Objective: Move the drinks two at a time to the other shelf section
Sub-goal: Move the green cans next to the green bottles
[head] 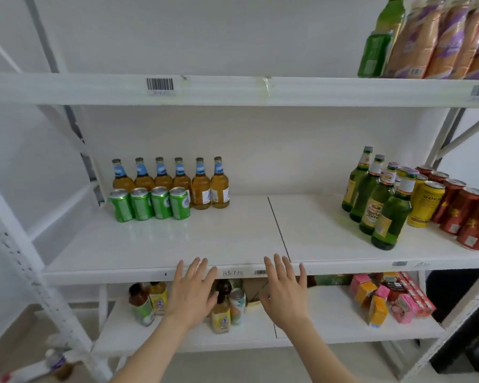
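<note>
Six amber bottles (162,180), four green cans (161,202)

Landmark: the black seam line (278,228) across the middle shelf board.

- Right of the seam, a yellow can (426,204) carried dark capitals I read as "SHUK"; the rest was turned away.
- Between seam and can, a green bottle (375,212) wore a cream label with blackletter words, too soft to spell.
- Farther right of the seam, red cans (459,214) bore gold Chinese characters I could not make out.
- Below the seam's near end, slightly left, handwriting (233,273) on the shelf edge looked like "B37", uncertain.
- High above the seam, to its left, a barcode sticker (160,84) sat on the upper shelf edge; its small print was blurred.
</note>
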The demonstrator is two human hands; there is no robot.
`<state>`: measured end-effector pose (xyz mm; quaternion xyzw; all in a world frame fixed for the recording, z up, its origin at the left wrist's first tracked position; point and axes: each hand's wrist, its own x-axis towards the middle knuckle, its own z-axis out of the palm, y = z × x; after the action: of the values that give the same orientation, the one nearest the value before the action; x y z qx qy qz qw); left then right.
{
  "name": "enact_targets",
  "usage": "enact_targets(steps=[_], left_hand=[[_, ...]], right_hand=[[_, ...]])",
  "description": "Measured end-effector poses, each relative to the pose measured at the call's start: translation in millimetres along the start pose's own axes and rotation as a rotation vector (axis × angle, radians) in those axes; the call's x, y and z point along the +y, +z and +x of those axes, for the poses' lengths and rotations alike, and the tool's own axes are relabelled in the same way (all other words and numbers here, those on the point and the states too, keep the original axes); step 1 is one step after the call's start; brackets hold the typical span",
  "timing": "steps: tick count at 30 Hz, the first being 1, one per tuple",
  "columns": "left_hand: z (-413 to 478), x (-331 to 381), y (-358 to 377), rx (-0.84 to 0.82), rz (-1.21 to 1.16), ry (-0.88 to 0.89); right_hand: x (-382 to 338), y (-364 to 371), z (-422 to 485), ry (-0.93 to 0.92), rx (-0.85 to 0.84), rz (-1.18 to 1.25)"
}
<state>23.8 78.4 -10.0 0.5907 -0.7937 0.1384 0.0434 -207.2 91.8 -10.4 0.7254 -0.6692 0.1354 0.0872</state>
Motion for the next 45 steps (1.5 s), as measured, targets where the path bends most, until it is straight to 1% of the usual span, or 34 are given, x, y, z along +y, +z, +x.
enact_targets(steps=[5,10,14,18,22,26,29,36,40,45], left_hand=[[4.9,-67.3,2.3,0.037,0.018,0.005],[25.6,-110.2,10.4,0.034,0.042,0.001],[52.8,-136.8,19.8,0.045,0.054,-0.012],[83.8,-163.2,27.0,0.061,0.062,-0.041],[116.5,-194.0,30.7,0.105,0.047,-0.078],[148.4,-224.2,35.8,0.134,0.030,-0.107],[173.2,-247.4,40.3,0.158,0.027,-0.099],[229.1,-293.3,65.8,0.166,0.000,-0.090],[248.6,-302.1,77.2,0.143,-0.063,-0.074],[267.9,-310.5,84.6,0.029,-0.213,-0.078]], right_hand=[[-61.5,12.4,29.5,0.005,0.016,-0.024],[-99.5,21.6,65.6,-0.037,0.013,-0.047],[-116.3,30.6,104.3,-0.076,0.017,-0.030],[-127.8,39.8,146.8,-0.074,0.008,-0.028],[-142.3,47.0,194.5,-0.094,0.053,-0.035],[-163.0,56.5,237.1,-0.103,0.062,-0.012],[-178.7,67.8,267.8,-0.102,0.093,0.051],[-207.8,100.3,323.3,-0.070,0.126,0.077],[-217.4,110.8,340.0,-0.037,0.089,0.189],[-221.2,120.4,354.9,0.038,-0.106,0.450]])
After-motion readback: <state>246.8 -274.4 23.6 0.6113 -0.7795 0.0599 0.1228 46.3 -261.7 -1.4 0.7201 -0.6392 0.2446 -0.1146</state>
